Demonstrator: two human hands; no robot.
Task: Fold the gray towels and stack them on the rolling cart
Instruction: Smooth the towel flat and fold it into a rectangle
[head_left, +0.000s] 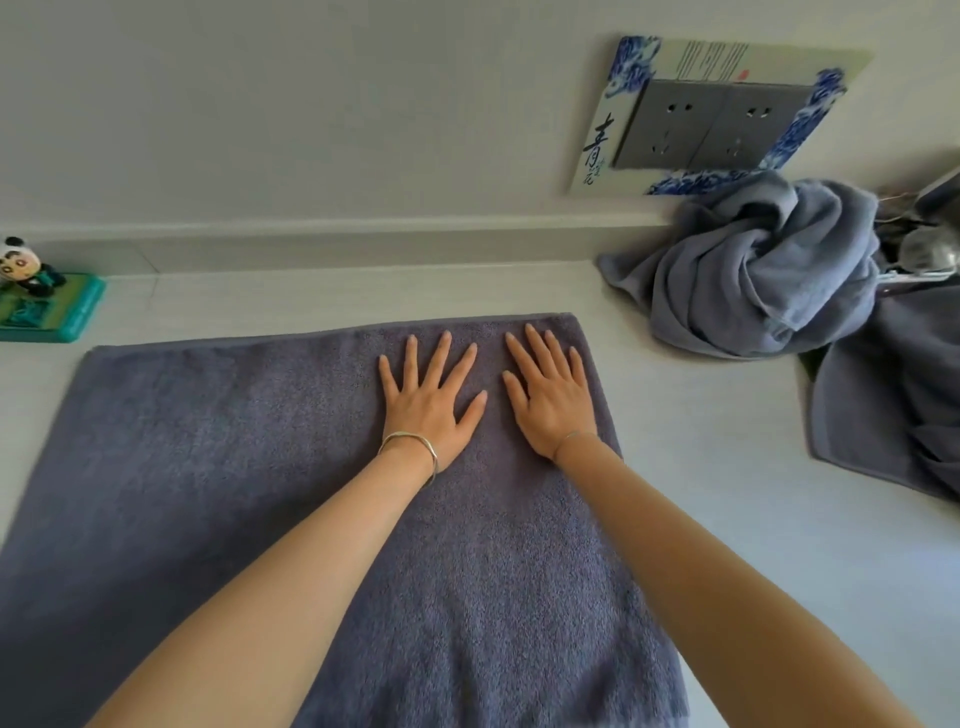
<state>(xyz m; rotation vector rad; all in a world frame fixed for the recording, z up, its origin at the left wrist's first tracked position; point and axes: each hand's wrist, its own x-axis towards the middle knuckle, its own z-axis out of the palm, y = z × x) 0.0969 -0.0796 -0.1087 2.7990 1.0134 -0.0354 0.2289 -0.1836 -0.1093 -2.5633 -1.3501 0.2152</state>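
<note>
Backs onto a plain pale-gray wall (311, 104), with a low ledge (337, 234) running along its foot where it meets the light, smooth counter (727, 467). Carries, high on the right of that wall, a gray double socket plate (711, 124) set in a blue-and-white patterned surround (631, 62) with dark brush characters down its left side. Holds at the counter's far left edge a small panda figure (23, 265) on a green base (57, 312) just before the ledge, shows metal pieces (930, 249) at the far right too cut off to tell, and lies under soft, even light.
</note>
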